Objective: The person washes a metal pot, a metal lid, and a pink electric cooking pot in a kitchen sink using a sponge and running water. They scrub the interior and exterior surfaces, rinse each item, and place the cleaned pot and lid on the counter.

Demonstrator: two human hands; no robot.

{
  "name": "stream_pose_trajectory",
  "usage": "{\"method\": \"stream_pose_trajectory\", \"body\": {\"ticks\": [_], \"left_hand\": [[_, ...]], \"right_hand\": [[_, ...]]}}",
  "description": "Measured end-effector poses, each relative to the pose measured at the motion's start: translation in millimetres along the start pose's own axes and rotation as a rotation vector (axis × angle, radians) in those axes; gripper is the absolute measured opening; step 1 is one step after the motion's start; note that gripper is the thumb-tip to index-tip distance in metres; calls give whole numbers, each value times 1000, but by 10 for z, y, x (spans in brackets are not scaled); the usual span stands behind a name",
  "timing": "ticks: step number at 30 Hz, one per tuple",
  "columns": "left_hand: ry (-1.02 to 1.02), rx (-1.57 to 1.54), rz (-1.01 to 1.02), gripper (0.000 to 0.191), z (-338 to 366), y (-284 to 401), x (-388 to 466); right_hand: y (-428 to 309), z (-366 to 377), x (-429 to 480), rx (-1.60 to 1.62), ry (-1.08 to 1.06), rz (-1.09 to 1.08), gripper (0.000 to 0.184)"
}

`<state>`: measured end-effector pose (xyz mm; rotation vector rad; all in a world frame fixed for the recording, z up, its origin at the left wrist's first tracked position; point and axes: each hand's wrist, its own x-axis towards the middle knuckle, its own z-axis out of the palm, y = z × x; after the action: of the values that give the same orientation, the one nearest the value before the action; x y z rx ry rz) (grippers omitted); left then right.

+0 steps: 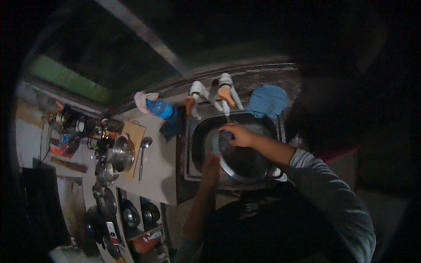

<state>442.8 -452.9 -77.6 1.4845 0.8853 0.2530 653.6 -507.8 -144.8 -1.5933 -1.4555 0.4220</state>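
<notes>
A metal sink [189, 166] lies before me, with a wide round metal pan [230, 172] tilted inside it. My left hand [212, 163] grips the pan's near left rim. My right hand [240, 134] is over the pan, its fingers curled around a dark purplish scrubber-like thing [225, 137]; dim light leaves its exact kind unclear. Just beyond that hand is a white tap with an orange handle [226, 94], and a thin stream seems to fall from its spout. A second white tap with an orange-brown handle [190, 103] stands to its left.
Behind the sink's right corner lies a blue cloth [268, 100]. A blue plastic bottle [161, 109] stands left of the taps. On the left counter [158, 177] are a ladle [142, 157], a steel pot [123, 154] and a wooden board [135, 134]. Shelves below hold pots [130, 215].
</notes>
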Motion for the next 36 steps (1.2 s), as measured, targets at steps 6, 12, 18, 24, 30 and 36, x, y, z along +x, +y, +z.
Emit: {"method": "stream_pose_trajectory", "body": {"ticks": [6,12,18,24,30,36], "left_hand": [[61,-5,80,16,174,212,33],[140,177,94,20,76,-141,172],[187,-46,10,11,-14,43,18],[123,-139,-301,24,-256,-190,-101],[512,826,467,30,-174,-433,50],[145,-143,360,18,677,432,721]], "right_hand": [[1349,252,-1001,-40,14,763,50],[468,88,-1158,1379,-332,1245,47],[255,-108,-1125,1256,-256,886,49],[1240,-361,-1302,481,-221,-140,54],[-89,-746,-934,890,254,1057,34],[87,-625,-1075,887,378,1072,26]]}}
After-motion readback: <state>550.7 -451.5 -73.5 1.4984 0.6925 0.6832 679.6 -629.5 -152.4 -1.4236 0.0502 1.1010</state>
